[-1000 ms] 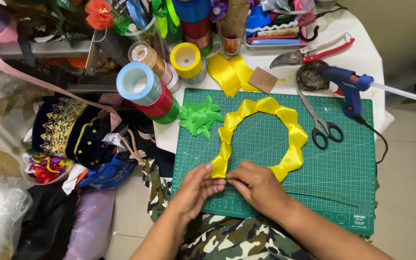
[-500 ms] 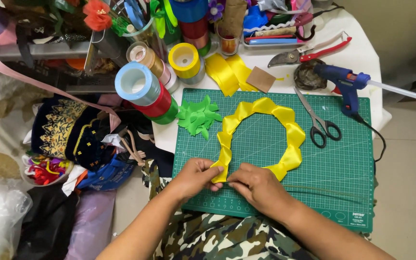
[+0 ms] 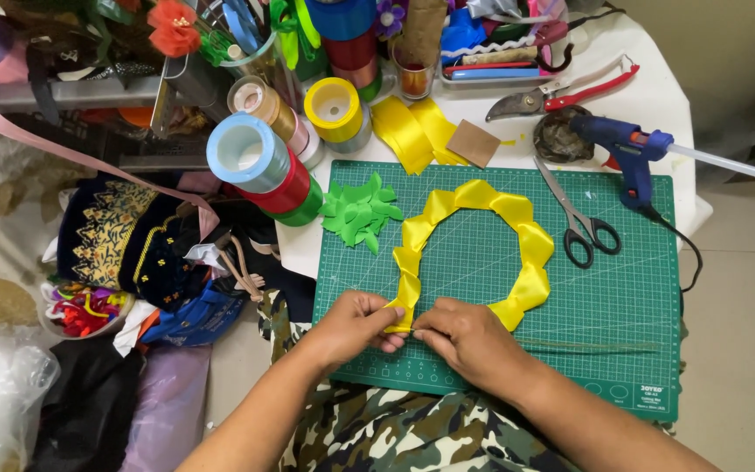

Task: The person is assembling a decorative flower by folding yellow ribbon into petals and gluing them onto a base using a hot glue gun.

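my left hand [image 3: 356,325] and right hand [image 3: 463,336] pinch the yellow ribbon ring [image 3: 522,223] closed at its seven o'clock end on the green cutting mat [image 3: 631,297]; i'd keep folds aligned, fingers tight.

I see a yellow satin ribbon ring [image 3: 517,229], folded petal segments joined into an open arc, gap at the bottom. It lies flat on the green cutting mat [image 3: 622,332]. Its lower-left end is pinched between both hands, left hand [image 3: 353,323] and right hand [image 3: 465,336].
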